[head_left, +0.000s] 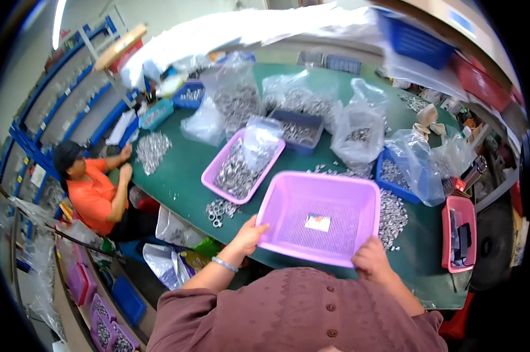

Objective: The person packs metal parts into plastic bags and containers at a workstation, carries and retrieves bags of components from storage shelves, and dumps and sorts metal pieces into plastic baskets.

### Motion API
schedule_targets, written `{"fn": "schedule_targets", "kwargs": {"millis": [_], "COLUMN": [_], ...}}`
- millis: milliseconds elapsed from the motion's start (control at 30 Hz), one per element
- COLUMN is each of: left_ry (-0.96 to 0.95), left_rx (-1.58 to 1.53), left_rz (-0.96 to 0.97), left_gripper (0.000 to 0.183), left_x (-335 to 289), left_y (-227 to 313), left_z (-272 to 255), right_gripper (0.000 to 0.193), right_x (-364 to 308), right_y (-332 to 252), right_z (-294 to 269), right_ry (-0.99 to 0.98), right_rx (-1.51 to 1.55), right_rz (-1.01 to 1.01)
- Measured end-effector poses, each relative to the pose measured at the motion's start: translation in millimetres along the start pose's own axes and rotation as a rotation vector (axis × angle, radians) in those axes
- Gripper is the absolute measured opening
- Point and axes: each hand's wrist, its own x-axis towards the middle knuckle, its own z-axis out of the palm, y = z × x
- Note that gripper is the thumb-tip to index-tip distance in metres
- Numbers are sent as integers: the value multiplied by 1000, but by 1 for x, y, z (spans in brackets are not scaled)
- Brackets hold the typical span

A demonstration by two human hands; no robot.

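Note:
Between my two hands is a purple plastic basket (329, 192), tilted so that its inside faces me. A small white label (318, 222) with a reddish mark shows on its perforated bottom. My left hand (248, 236) is closed on the rim at the basket's left corner. At the lower right corner my right hand (371, 259) grips the rim. Behind the basket, small metal parts (392, 220) lie piled on the green table (183, 170). Metal rings (219, 211) lie loose beyond my left hand.
Another purple basket (205, 179) holds metal parts and a plastic bag. Bags of parts (235, 100), a dark blue bin (303, 146) and a blue tray (417, 196) stand farther back. A pink tray (446, 234) is at right. At left, a person (95, 193) in orange sits by a parts pile (153, 152).

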Motion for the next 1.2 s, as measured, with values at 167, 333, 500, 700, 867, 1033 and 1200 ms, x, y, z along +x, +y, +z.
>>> {"fn": "schedule_targets", "kwargs": {"millis": [167,333,500,700,867,1033,1200], "left_ry": [-2,73,160,326,525,658,824], "left_rx": [-57,11,91,46,192,433,871], "left_rz": [121,258,201,214,307,372,662], "left_gripper": [38,32,30,32,48,54,51], "left_x": [19,57,96,129,139,135,113], "left_y": [41,95,110,102,93,78,66], "left_z": [-48,-76,-109,-158,-161,-169,-167], "right_gripper": [21,21,25,34,40,26,24], "right_x": [75,130,155,171,163,179,253], "right_y": [-1,4,22,31,30,25,-39], "right_z": [19,39,74,107,92,56,-8], "right_ry": [-37,-16,-4,-48,-66,-223,-439], "right_rx": [-176,-258,-272,-195,-122,-102,-21], "right_rz": [88,100,140,219,259,124,-176]}}
